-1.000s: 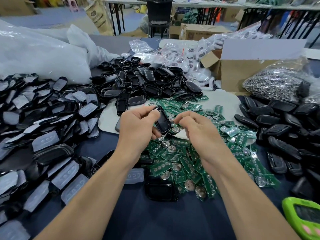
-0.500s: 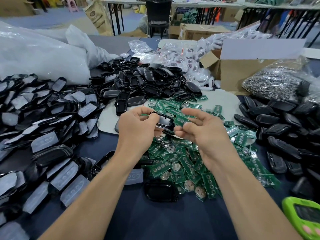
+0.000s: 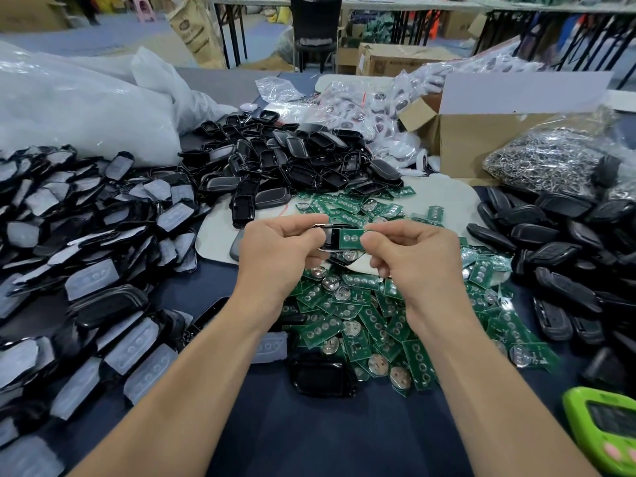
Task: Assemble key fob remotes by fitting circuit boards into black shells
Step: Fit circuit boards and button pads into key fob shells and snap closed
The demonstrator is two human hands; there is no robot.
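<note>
left hand point(image 3: 278, 249) grips black shell point(image 3: 331, 235) at one end. right hand point(image 3: 413, 256) pinches green circuit board point(image 3: 351, 239) by its far edge. board sits between the grips, partly in the shell. both seem light and stiff. shell is glossy, likely slippery. hold board by edges.

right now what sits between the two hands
In the head view, a black shell spans the gap, gripped by the left hand, with a green circuit board on it, pinched by the right hand.
</note>
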